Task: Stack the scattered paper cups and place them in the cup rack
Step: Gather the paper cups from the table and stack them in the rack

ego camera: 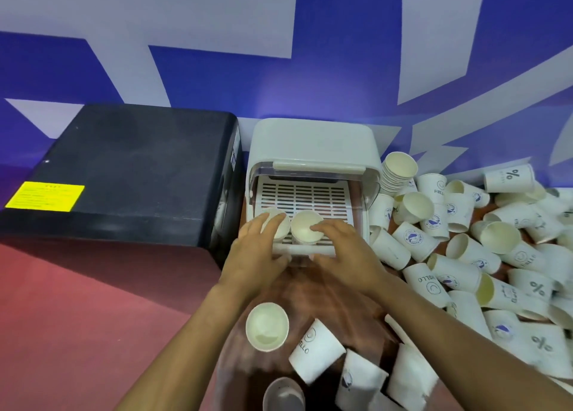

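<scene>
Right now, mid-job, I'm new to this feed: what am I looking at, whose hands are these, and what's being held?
This is one view, from a wide-angle camera worn on a person's head, looking down at their own bare hands; there is no robot. The left hand touches one upright white paper cup; the right hand rests its fingers on a second cup. Both cups stand on the pulled-out slatted tray of the white plastic cup rack. A black box sits left of it. Loose printed cups lie heaped on the right, and a nested stack leans beside the rack.
</scene>
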